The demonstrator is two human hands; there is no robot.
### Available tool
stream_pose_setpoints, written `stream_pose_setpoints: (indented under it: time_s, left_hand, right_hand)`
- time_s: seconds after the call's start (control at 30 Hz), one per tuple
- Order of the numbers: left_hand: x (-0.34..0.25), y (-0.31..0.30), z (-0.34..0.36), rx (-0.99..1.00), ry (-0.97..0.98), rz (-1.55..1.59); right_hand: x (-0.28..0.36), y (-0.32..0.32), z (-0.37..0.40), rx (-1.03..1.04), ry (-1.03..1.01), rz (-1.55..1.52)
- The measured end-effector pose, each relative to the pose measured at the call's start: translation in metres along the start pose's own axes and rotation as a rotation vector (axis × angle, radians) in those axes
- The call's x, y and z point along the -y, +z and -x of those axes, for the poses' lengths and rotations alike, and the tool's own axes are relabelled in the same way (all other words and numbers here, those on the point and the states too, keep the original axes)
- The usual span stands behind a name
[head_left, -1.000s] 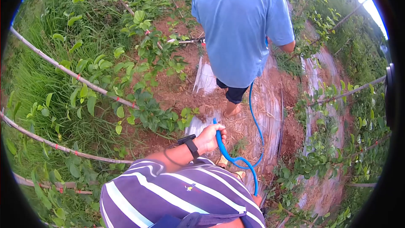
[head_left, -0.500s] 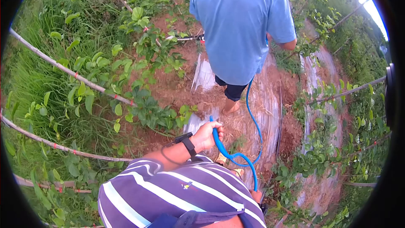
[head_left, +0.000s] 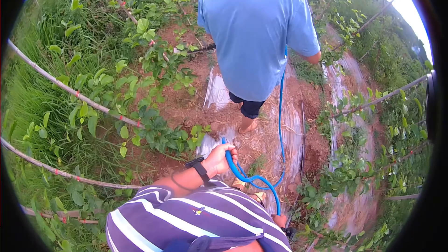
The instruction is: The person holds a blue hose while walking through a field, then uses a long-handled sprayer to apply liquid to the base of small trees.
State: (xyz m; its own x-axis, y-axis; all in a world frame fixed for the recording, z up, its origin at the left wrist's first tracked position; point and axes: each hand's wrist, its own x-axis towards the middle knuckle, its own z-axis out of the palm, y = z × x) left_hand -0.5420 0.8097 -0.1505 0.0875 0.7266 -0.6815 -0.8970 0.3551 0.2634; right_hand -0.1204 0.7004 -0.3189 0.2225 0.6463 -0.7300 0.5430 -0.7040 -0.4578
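Observation:
My left hand (head_left: 220, 159), with a dark watch on its wrist, is closed around a blue hose (head_left: 255, 177) in front of my striped shirt. A short piece of the hose sticks out above the fist. From there the hose bends and runs down to my right hand (head_left: 280, 220), low beside my body. The right fingers are wrapped around the hose, though my shirt partly hides that arm. A longer stretch of blue hose curves up from the ground towards the person ahead (head_left: 254, 32) in a light blue shirt.
Leafy plants line both sides of a dirt path laid with plastic sheeting (head_left: 290, 133). Long bent poles (head_left: 77, 94) with red ties cross the left side. Another pole (head_left: 380, 98) spans the plants at right. The person ahead stands close in front.
In the view, the person ahead and my left hand have shifted slightly left, and my hands sit a little lower. The hose beyond them hangs straighter. Both hands keep their hold.

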Motion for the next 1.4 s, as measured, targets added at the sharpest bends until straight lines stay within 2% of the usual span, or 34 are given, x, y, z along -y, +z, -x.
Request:
stream_pose_setpoints:
  time_s: [0.13,0.23,0.27,0.33,0.37,0.4,0.5,0.53,0.6,0.77,0.87,0.93,0.97,1.07,1.17,1.2,1.27,1.4]
  left_hand:
    - [0.000,-0.003,-0.005,-0.020,0.007,-0.019]
    - [0.001,-0.005,-0.004,-0.020,0.011,-0.032]
    - [0.000,-0.004,-0.004,-0.014,0.021,-0.036]
    - [0.002,-0.004,-0.005,-0.007,-0.002,-0.047]
    - [0.002,0.000,-0.002,-0.011,0.003,-0.051]
    - [0.002,0.001,-0.003,-0.002,0.015,-0.058]
    - [0.001,0.005,-0.001,-0.012,-0.021,-0.042]
    - [0.000,0.003,-0.002,-0.003,-0.014,-0.043]
    - [0.001,0.000,-0.005,-0.033,-0.036,-0.009]
    - [0.002,-0.003,-0.005,-0.004,-0.052,-0.022]
    - [0.001,-0.002,-0.009,0.005,-0.062,-0.042]
    - [0.006,-0.003,-0.008,0.011,-0.075,-0.032]
    - [0.007,-0.002,-0.006,-0.001,-0.111,-0.056]
    - [0.014,0.009,0.003,0.043,-0.032,-0.078]
    - [0.021,0.019,0.017,0.018,-0.068,-0.059]
    - [0.023,0.018,0.020,0.030,-0.051,-0.051]
    - [0.030,0.017,0.025,0.036,-0.047,-0.048]
    - [0.043,0.018,0.042,0.018,-0.031,-0.081]
  right_hand:
    - [-0.010,0.003,-0.005,-0.063,-0.005,0.055]
    - [-0.035,0.015,-0.029,0.003,0.041,-0.149]
    - [-0.054,0.020,-0.049,0.020,0.059,-0.140]
    - [-0.050,0.017,-0.044,0.022,0.061,-0.124]
    - [-0.116,0.035,-0.102,-0.018,0.012,-0.076]
    - [-0.119,0.035,-0.105,-0.027,-0.030,0.010]
    - [-0.110,0.031,-0.095,-0.035,-0.021,0.069]
    - [-0.113,0.033,-0.093,-0.068,-0.075,0.041]
    - [-0.112,0.033,-0.093,-0.072,-0.029,0.111]
    - [-0.108,0.034,-0.087,-0.093,0.057,0.019]
    - [-0.111,0.030,-0.083,-0.097,-0.097,-0.048]
    - [-0.112,0.024,-0.080,-0.098,-0.023,-0.152]
    - [-0.100,0.022,-0.067,-0.128,-0.031,-0.164]
    - [-0.065,0.000,-0.026,-0.183,-0.028,-0.166]
    - [-0.074,-0.009,-0.023,-0.222,-0.014,-0.165]
    - [-0.096,-0.004,-0.038,-0.264,-0.078,-0.121]
    - [-0.103,-0.012,-0.036,-0.262,-0.083,-0.110]
    - [-0.101,-0.025,-0.015,-0.204,0.006,-0.156]
